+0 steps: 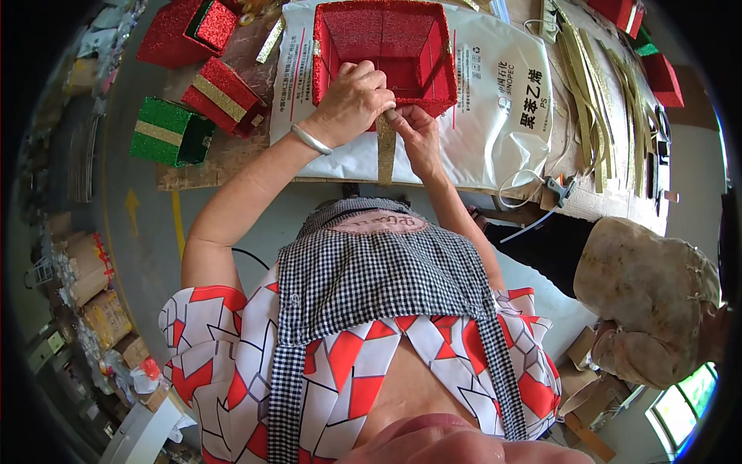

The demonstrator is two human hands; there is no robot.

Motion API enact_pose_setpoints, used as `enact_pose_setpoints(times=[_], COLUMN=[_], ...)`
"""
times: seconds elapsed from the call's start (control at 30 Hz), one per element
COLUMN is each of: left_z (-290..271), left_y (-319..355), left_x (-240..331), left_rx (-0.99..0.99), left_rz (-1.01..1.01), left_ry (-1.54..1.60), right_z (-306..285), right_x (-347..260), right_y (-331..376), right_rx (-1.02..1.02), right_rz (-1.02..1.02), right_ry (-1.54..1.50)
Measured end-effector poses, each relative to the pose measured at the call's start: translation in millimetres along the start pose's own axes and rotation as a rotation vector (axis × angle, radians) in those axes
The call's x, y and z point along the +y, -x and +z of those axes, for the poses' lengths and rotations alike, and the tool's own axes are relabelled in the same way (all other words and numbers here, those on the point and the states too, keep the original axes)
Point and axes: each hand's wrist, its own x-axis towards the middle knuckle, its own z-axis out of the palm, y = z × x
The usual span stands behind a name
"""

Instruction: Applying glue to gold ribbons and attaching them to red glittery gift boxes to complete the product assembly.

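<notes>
Left hand (354, 99) is curled over the near wall of the open red glitter box (382, 52), fingers clenched on the rim, thumb side toward the inside. Right hand (416, 127) sits just beside and below it, pinching the top end of a gold glitter strip (386, 151) vs. the box's near face; strip hangs straight down past the table edge. Box sits approx. mid-table on a white plastic sack (502, 116), open side up.

Handling, as a judgement: box looks like thin foam or card w/ glitter skin, so light, fairly stiff at corners but walls prob. flex if squeezed; glitter face gives friction, sheds. Best hold is on the rim near a corner, not mid-wall. Strip is limp and narrow, will curl or twist, so hold at the end and press flat.

Outward: to the left on the wooden tabletop (224, 162), a red box w/ gold band (222, 96), a green glitter box w/ gold band (170, 131), another red box w/ green lining (189, 31). Right side: bundle of loose gold strips (595, 100) and a glue gun (558, 188) w/ cord.
</notes>
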Motion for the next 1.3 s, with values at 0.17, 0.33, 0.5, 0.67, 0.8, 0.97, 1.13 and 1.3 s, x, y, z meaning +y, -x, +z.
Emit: enact_pose_setpoints(times=[0.17,0.33,0.5,0.67,0.8,0.97,1.13,1.3], left_z=[9,12,-4,-97,-18,72,84,72], left_y=[2,3,-34,-101,-100,-89,-99,-94], left_x=[-5,-6,-44,-74,-140,-185,-194,-183], left_rx=[0.015,0.094,0.142,-0.28,-0.446,-0.432,-0.438,-0.43], left_rz=[0.063,0.11,0.236,-0.328,-0.336,-0.371,-0.407,-0.388], left_ry=[-0.08,-0.117,-0.138,0.465,0.658,0.754,0.779,0.735], right_z=[3,-1,-6,5,8,-2,-2,20], right_x=[-2,0,-16,-91,-98,-61,-43,-48], right_y=[-1,1,12,56,80,75,68,81], right_rx=[0.003,-0.072,-0.198,-0.145,-0.053,0.086,0.149,0.187], right_rz=[-0.025,0.012,0.104,0.055,0.204,0.354,0.404,0.41], right_ry=[-0.023,0.046,0.163,0.283,0.3,0.152,-0.012,-0.03])
